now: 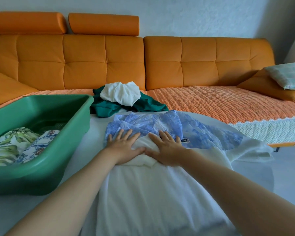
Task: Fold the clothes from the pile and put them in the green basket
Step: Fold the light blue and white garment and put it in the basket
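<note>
At bottom edge, white garment [143,193] cut off

Orange sofa [126,62] along pale wall [211,17], tufted back. Two orange headrests [103,24] on top at left. Orange woven throw [211,103] over seat, white knit edge [271,130] at front. Pale patterned cushion [286,75] leans on orange pillow [262,87] at far right. White bench [94,133] in foreground.
</note>
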